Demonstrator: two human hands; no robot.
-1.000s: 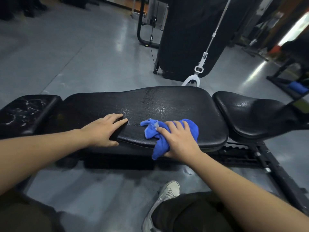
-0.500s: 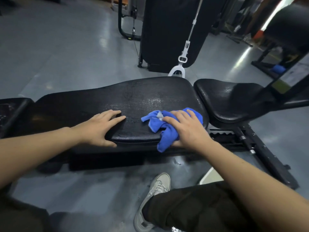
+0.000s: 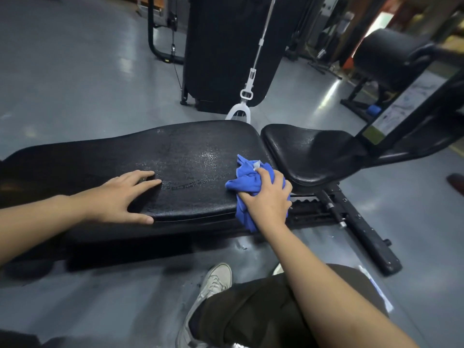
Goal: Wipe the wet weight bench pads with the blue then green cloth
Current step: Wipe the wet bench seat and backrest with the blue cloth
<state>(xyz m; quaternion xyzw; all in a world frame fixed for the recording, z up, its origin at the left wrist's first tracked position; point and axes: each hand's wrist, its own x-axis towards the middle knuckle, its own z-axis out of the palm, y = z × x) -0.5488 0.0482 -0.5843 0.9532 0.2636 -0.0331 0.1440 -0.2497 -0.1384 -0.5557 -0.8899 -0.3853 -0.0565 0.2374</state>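
Note:
The long black back pad (image 3: 175, 156) of the weight bench runs across the middle, glistening with water drops near its right half. My right hand (image 3: 268, 197) grips a bunched blue cloth (image 3: 247, 182) at the pad's right front corner, with part of the cloth hanging over the edge. My left hand (image 3: 120, 197) lies flat on the pad's front edge, fingers spread, holding nothing. The smaller black seat pad (image 3: 308, 151) sits just right of the cloth, also wet. No green cloth is in sight.
A white cable handle (image 3: 239, 110) hangs just behind the bench in front of a black machine column (image 3: 226, 46). The bench frame (image 3: 364, 234) juts out low right. My knee and white shoe (image 3: 216, 280) are below the bench. Another padded machine (image 3: 386, 54) stands far right.
My right hand has slid the blue cloth rightward along the back pad to its right end, bunching it tighter. My left hand stays planted. The view has shifted right.

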